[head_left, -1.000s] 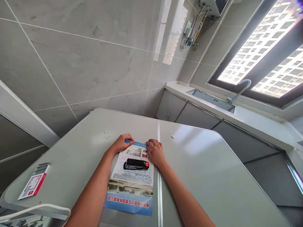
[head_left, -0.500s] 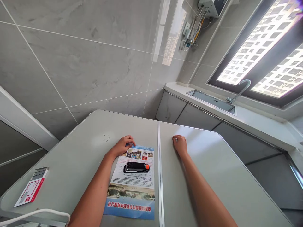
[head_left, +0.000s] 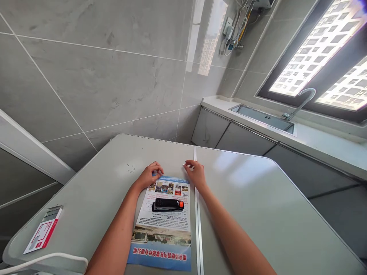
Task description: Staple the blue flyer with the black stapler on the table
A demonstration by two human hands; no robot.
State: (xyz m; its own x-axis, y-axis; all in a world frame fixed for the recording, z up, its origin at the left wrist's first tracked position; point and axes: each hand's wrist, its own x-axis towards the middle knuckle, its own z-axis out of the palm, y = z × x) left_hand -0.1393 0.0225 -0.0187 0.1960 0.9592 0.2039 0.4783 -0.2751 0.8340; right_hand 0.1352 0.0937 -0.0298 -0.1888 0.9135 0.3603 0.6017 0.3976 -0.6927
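Note:
A colourful printed flyer [head_left: 164, 225] lies on the grey folding table [head_left: 94, 191], and a black stapler [head_left: 168, 204] with an orange end rests across its upper half. My left hand [head_left: 149, 175] sits at the flyer's top left corner, fingers curled and pinching the paper's edge. My right hand [head_left: 195, 172] hovers just past the top right corner, over the table's middle seam. Its fingertips are pinched on a tiny white piece [head_left: 184, 165] that is too small to name.
A red and white box [head_left: 43, 231] lies near the table's left edge, with a white cable [head_left: 43, 260] below it. Beyond the table are a tiled wall, a counter with a sink [head_left: 262, 116] and faucet [head_left: 302, 100], and a window.
My right hand left the flyer, reached right to a small white piece on the table, then came back to the flyer's top right corner with fingers pinched. The left hand stayed put.

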